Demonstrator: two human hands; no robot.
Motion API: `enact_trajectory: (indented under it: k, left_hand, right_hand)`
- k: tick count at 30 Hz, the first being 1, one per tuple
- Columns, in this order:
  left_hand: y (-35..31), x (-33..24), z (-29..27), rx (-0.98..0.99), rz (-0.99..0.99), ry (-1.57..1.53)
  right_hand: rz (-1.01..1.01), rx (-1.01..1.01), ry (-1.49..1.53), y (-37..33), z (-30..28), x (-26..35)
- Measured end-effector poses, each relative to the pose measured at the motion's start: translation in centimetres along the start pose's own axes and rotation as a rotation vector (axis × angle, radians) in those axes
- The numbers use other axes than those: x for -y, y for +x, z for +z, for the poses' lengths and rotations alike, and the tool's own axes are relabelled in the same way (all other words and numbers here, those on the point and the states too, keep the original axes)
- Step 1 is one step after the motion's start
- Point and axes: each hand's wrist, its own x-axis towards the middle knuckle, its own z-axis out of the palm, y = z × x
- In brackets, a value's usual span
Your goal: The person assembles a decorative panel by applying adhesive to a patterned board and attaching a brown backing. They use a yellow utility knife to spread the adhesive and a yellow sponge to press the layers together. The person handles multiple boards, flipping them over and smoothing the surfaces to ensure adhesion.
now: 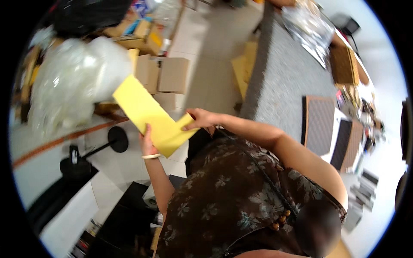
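Note:
A yellow sheet of paper or thin card [148, 109] is held out in front of my body, its long end slanting up to the left. My left hand [149, 142] grips its lower left edge, the thumb on top and the other fingers out of sight underneath. At the sheet's right side, my right hand [201, 120] is closed on a narrower part that is curled or folded up. Whether this part is a flap of the same sheet or a second piece, I cannot tell.
Large clear plastic bags [64, 81] and open cardboard boxes [172, 75] fill the left side. To the right is a grey-covered table [284, 81] with a silvery plastic bag [307, 30]. A black stand with a round base [118, 139] lies lower left.

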Motion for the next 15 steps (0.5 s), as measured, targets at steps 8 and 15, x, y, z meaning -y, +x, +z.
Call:
enact_trajectory:
  k: [8,15]
  left_hand:
    - [18.7,6.1,3.4,0.15,-0.324,0.12]
    - [33.6,15.7,8.9,0.417,-0.294,0.425]
  right_hand:
    - [0.286,-0.424,0.601,4.2,-4.6,-7.9]
    - [0.583,-0.749,0.958,10.4,-8.0,-16.4]
